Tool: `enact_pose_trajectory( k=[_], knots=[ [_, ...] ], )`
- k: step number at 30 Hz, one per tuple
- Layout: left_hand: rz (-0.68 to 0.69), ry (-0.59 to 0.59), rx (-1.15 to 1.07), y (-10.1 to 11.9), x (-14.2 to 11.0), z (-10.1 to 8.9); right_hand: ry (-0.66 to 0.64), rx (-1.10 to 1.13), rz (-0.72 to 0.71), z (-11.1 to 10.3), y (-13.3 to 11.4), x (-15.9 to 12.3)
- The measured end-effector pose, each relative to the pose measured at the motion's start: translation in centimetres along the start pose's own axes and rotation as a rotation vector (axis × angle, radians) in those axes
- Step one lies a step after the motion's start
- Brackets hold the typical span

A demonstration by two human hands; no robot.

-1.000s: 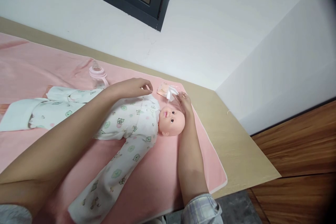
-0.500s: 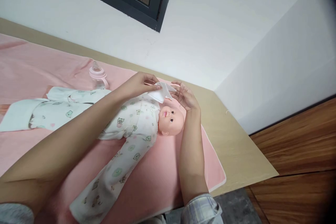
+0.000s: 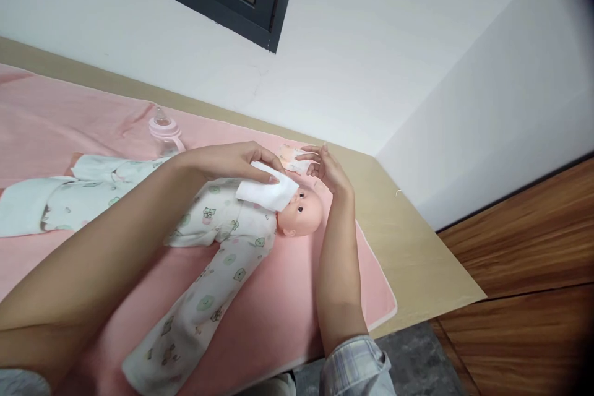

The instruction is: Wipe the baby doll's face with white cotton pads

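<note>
My left hand (image 3: 255, 164) is closed on a folded white wipe or tissue (image 3: 266, 189), pinched between thumb and fingers. The wipe hangs over the chest and lower face of a baby doll (image 3: 304, 213), covering its mouth; I cannot tell if it touches. The doll lies on its back in white printed clothes (image 3: 232, 223), head to the right. Beyond its head, my right hand (image 3: 327, 170) has its fingers apart and slightly curled. Beside those fingers lies a small printed packet (image 3: 294, 158), partly hidden by them.
A pink blanket (image 3: 278, 303) lies under the doll on a light wooden tabletop (image 3: 403, 253). A baby bottle with a pink collar (image 3: 166, 130) stands beyond the doll's legs. A white wall (image 3: 325, 86) with a dark window frame (image 3: 260, 31) rises behind; wooden panels (image 3: 524, 247) are at the right.
My left hand has drawn the white wipe toward me, down over the doll's chin. My right hand has parted from it and remains near the printed packet, now more visible.
</note>
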State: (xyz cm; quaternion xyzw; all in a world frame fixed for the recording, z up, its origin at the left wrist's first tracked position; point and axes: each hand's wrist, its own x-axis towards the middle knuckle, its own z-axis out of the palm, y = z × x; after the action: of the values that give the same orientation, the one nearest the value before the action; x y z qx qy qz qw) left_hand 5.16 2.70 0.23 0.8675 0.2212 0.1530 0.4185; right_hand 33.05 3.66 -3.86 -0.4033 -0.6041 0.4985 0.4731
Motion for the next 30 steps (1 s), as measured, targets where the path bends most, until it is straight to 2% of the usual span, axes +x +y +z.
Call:
enact_pose_trajectory(
  k=[3, 5, 10, 13, 16, 20, 24, 30],
  knots=[
    [-0.029, -0.031, 0.044, -0.5, 0.3, 0.0, 0.108, 0.121, 0.106, -1.3, 3.2, 1.0],
    [-0.037, -0.034, 0.068, -0.8, 0.5, -0.1, 0.136, 0.18, 0.188, -1.7, 5.3, 1.4],
    [0.093, -0.108, 0.037, -0.7, 0.8, 0.0, 0.142, 0.271, 0.305, -1.1, 9.3, 1.0],
    [0.11, -0.138, -0.006, -0.6, 0.8, 0.3, 0.167, 0.288, 0.32, -0.8, 10.2, 0.6],
    [0.066, -0.149, -0.042, -0.8, 1.0, 0.5, 0.208, 0.322, 0.32, -0.9, 10.5, 0.6],
    [0.018, -0.075, 0.045, -1.4, 1.5, 1.0, 0.24, 0.351, 0.316, -1.2, 11.0, 0.8],
    [0.032, -0.032, 0.183, -1.9, 2.2, 1.8, 0.232, 0.381, 0.283, -1.5, 11.7, 1.4],
    [-0.004, 0.048, 0.285, -1.7, 2.7, 2.8, 0.217, 0.37, 0.28, -1.9, 12.5, 2.2]
  ],
)
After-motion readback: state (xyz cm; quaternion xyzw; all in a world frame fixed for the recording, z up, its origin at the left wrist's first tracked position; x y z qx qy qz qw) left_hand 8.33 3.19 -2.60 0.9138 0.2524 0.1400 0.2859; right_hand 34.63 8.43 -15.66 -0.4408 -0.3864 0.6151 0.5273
